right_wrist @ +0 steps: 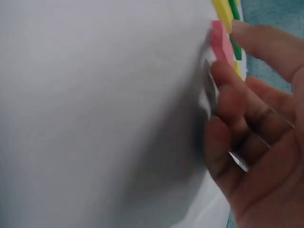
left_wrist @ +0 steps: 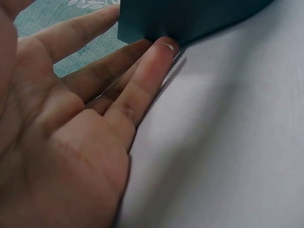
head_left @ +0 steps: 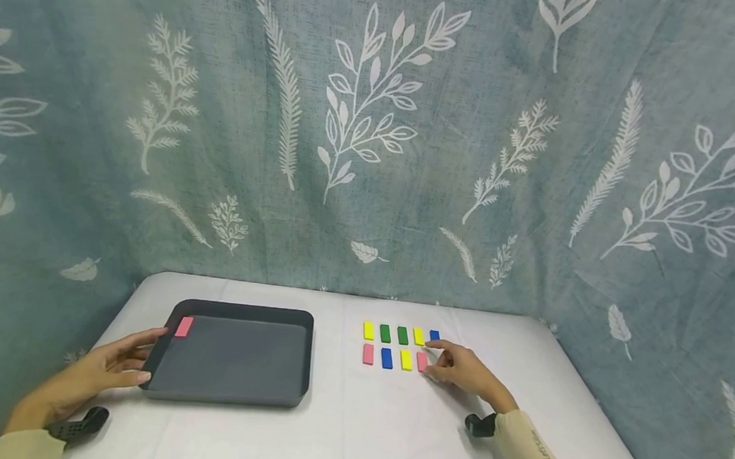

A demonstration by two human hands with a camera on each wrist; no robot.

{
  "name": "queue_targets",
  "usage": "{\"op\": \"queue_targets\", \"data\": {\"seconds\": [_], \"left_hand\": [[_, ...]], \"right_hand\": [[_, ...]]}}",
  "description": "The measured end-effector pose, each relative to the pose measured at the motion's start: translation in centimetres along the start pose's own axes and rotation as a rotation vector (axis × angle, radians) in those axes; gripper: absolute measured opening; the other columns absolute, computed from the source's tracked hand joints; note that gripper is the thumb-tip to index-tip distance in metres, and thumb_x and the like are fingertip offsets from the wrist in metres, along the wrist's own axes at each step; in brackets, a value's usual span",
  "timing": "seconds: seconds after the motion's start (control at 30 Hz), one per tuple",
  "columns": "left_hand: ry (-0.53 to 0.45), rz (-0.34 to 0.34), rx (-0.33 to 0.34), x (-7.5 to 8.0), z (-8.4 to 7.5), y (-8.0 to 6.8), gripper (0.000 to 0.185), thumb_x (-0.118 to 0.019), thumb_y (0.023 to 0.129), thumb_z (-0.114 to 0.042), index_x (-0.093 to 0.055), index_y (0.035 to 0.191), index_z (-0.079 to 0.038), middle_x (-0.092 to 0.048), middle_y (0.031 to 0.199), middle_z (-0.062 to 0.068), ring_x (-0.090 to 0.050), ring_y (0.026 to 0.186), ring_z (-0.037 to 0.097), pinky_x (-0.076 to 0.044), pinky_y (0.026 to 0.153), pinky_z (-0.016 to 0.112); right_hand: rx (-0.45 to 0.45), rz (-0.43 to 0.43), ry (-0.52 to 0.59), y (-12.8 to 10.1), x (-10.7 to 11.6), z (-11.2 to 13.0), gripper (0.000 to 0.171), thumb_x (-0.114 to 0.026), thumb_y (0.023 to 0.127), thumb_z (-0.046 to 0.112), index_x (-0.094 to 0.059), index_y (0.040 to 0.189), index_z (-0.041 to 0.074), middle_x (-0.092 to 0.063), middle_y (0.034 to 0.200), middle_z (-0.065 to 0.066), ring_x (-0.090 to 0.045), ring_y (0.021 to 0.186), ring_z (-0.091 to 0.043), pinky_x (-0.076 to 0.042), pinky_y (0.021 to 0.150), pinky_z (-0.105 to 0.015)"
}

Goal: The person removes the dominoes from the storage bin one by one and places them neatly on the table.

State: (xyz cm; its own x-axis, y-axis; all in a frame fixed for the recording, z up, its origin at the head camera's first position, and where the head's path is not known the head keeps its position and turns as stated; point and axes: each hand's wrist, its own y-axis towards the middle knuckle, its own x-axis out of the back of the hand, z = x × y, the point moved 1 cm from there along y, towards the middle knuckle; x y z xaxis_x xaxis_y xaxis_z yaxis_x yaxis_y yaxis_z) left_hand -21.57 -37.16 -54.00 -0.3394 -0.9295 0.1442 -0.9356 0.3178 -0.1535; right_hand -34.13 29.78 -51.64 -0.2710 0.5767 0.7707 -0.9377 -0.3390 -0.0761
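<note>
A dark grey rectangular tray [head_left: 227, 399] stands on the left of the table, with a pink block [head_left: 184, 327] lying in its back left corner. My left hand [head_left: 104, 367] touches the tray's left side with extended fingers. In the left wrist view its fingertips meet the tray's outer wall [left_wrist: 190, 19]. My right hand [head_left: 463, 370] hovers at the right end of two rows of small blocks, with thumb and index finger parted about another pink block [head_left: 421, 361]. From the right wrist, that pink block [right_wrist: 219, 40] appears between separated fingertips, not pinched.
Left of the right hand, the front row has pink [head_left: 368, 354], blue [head_left: 387, 358] and yellow [head_left: 406, 360] blocks. Behind lie yellow [head_left: 369, 330], green [head_left: 385, 333] and blue [head_left: 434, 335] ones, among others. A leaf-patterned curtain [head_left: 373, 152] hangs behind the white table [head_left: 250, 442].
</note>
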Motion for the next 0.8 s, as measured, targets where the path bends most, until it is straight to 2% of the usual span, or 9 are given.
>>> {"op": "queue_targets", "data": {"seconds": [0.17,0.33,0.5,0.63,0.8], "left_hand": [[0.001,-0.019,0.014,0.1,-0.2,0.0,0.082,-0.067,0.1,-0.013,-0.017,0.165,-0.014,-0.028,0.159,0.024,-0.05,0.126,0.02,-0.05,0.096,0.037],[-0.001,-0.025,0.014,0.2,-0.1,0.0,0.082,-0.068,0.1,-0.013,-0.018,0.165,-0.014,-0.028,0.159,0.024,-0.049,0.126,0.022,-0.049,0.096,0.039],[0.003,-0.005,-0.008,0.3,-0.3,0.0,0.08,-0.066,0.101,-0.012,-0.019,0.165,-0.015,-0.031,0.157,0.024,-0.05,0.127,0.022,-0.049,0.096,0.039],[0.006,-0.007,-0.027,0.4,-0.4,-0.2,0.079,-0.065,0.101,-0.011,-0.02,0.165,-0.015,-0.034,0.155,0.024,-0.052,0.125,0.02,-0.049,0.096,0.039],[0.022,0.004,-0.023,0.3,-0.1,0.1,0.078,-0.065,0.101,-0.011,-0.021,0.165,-0.016,-0.032,0.157,0.024,-0.048,0.128,0.025,-0.046,0.098,0.042]], "right_hand": [[-0.001,-0.083,0.044,0.9,0.8,1.0,0.053,-0.076,0.096,0.031,-0.059,0.141,0.009,-0.062,0.082,-0.004,-0.055,0.065,-0.02,-0.044,0.057,-0.03],[0.065,-0.115,0.043,2.0,0.9,2.9,0.049,-0.074,0.097,0.028,-0.06,0.14,0.008,-0.063,0.081,-0.003,-0.054,0.065,-0.019,-0.045,0.058,-0.03],[0.122,-0.144,0.053,3.5,0.3,5.2,0.039,-0.074,0.097,0.023,-0.065,0.134,0.013,-0.065,0.079,-0.002,-0.057,0.065,-0.02,-0.047,0.06,-0.03],[0.158,-0.129,0.053,4.7,-0.8,7.2,0.037,-0.073,0.098,0.025,-0.065,0.133,0.017,-0.065,0.081,-0.001,-0.057,0.066,-0.02,-0.048,0.061,-0.031],[0.185,-0.093,0.046,5.4,-2.2,9.5,0.035,-0.072,0.099,0.026,-0.065,0.132,0.02,-0.066,0.082,-0.008,-0.056,0.064,-0.017,-0.048,0.06,-0.03]]}}
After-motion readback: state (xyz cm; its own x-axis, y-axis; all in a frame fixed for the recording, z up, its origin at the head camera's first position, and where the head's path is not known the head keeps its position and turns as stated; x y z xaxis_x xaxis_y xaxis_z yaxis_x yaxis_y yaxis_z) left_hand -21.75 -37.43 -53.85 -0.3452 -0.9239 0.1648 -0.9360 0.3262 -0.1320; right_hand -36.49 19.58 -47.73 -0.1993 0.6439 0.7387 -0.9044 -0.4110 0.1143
